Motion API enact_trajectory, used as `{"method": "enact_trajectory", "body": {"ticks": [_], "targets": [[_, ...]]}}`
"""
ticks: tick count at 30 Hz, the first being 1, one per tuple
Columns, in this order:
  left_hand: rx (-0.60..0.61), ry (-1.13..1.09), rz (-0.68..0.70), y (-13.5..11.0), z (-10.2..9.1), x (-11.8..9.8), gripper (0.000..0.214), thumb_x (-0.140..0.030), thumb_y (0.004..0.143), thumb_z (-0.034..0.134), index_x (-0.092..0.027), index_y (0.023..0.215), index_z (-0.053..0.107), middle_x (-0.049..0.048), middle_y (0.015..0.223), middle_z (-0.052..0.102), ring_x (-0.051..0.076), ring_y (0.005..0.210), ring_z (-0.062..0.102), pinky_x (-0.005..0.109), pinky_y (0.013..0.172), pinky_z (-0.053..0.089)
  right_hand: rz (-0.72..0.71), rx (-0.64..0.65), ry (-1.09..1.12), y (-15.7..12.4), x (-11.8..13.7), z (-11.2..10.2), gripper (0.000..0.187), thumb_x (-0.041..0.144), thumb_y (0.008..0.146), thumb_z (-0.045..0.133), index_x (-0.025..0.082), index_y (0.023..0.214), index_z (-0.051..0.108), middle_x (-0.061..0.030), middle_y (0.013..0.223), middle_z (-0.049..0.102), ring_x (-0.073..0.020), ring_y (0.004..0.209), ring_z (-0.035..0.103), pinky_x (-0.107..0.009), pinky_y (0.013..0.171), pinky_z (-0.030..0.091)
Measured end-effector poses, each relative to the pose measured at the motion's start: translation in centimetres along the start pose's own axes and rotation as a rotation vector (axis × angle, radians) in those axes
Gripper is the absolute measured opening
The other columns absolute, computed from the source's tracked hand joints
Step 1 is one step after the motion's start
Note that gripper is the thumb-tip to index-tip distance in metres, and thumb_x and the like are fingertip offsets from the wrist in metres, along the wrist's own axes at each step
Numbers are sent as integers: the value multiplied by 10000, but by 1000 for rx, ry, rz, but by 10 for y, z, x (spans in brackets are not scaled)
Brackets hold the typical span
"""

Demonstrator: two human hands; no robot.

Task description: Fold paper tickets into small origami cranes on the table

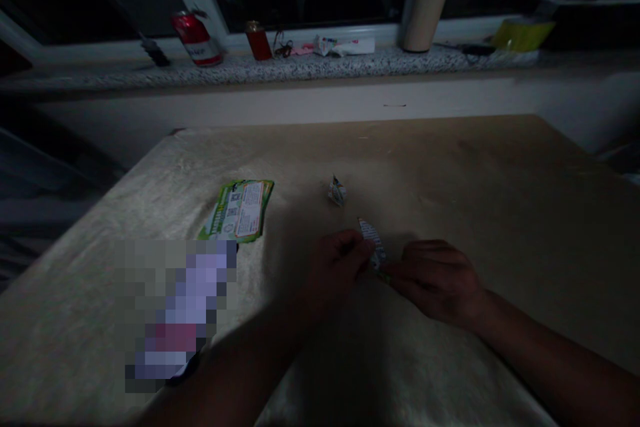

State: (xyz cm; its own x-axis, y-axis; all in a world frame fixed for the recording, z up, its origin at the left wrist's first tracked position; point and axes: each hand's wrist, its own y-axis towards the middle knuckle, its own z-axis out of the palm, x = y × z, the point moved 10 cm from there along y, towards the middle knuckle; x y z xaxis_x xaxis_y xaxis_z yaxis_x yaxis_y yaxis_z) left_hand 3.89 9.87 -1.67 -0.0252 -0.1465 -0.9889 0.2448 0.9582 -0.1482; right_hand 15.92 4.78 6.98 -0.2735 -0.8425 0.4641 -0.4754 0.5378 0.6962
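Observation:
Between my two hands is a small piece of folded printed paper (pixel 371 239), pointed at its upper end. My left hand (pixel 340 260) pinches its left side between thumb and fingers. From the right, the fingertips of my right hand (pixel 440 277) close on its lower end, where a bit of green shows. Just beyond them, a small folded paper shape (pixel 337 191) with printed faces stands on the table, touched by neither hand. To the left lies a green printed packet (pixel 240 210) with white text panels.
A blurred-out, phone-like object (pixel 185 313) lies on the table (pixel 430 167) near my left forearm. Along the granite windowsill (pixel 300 68) stand a red can (pixel 196 38), a red jar (pixel 259 40), crumpled wrappers (pixel 345 46), a cardboard tube (pixel 431 0) and a yellow item (pixel 523 33).

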Motion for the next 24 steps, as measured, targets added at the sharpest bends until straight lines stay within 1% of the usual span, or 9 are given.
{"method": "enact_trajectory", "body": {"ticks": [5,7,11,14,17,19,20,22,24], "targets": [[26,56,44,-2,5,-5,343,-410,874,622,-175,634,557,-46,565,461,101,542,401,248,524,297,15,6,80,-3,-3,-1,69,130,932,664,143,922,732,-15,605,655,-127,505,547,-268,512,421],[13,65,56,-2,3,-7,339,-402,873,623,-175,632,553,-48,567,457,100,543,398,245,523,301,54,17,84,-5,-8,0,60,209,926,708,155,912,731,-1,598,650,-123,500,564,-254,503,434],[-34,93,87,-3,-3,-10,330,-381,880,627,-177,634,542,-52,575,442,100,550,392,241,527,300,306,-15,163,-9,-32,1,281,394,814,828,182,954,709,17,649,658,-133,554,634,-227,513,493],[-34,140,159,-6,-2,-16,277,-357,904,616,-174,697,597,-33,633,517,115,602,462,244,573,356,486,-17,162,-13,-47,3,330,357,786,837,186,1028,692,22,689,653,-133,590,636,-224,545,518],[39,192,235,-10,7,-21,215,-352,939,601,-171,859,686,16,786,654,152,735,579,269,694,443,516,46,144,-13,-48,10,140,293,857,743,181,828,665,34,629,585,-107,538,551,-207,497,455],[73,194,266,-11,10,-22,220,-369,942,611,-168,930,702,42,856,691,172,790,615,289,744,469,511,92,156,-13,-47,15,201,269,920,654,182,740,634,30,607,563,-100,522,520,-207,479,425],[79,190,273,-12,11,-23,228,-375,943,612,-167,944,704,51,877,699,179,807,625,296,756,476,513,106,164,-13,-47,17,201,266,940,624,181,760,648,25,613,574,-104,529,528,-210,484,429],[71,195,273,-11,9,-22,232,-372,954,599,-167,946,707,60,900,708,187,828,635,302,766,481,524,94,168,-15,-49,16,130,274,952,617,178,922,699,12,659,620,-118,569,571,-217,517,466],[41,226,268,-10,7,-22,227,-352,963,580,-169,935,711,55,888,710,183,817,632,296,753,477,529,52,141,-17,-50,12,239,283,927,661,167,1134,689,3,711,655,-131,609,610,-225,552,502]]}}
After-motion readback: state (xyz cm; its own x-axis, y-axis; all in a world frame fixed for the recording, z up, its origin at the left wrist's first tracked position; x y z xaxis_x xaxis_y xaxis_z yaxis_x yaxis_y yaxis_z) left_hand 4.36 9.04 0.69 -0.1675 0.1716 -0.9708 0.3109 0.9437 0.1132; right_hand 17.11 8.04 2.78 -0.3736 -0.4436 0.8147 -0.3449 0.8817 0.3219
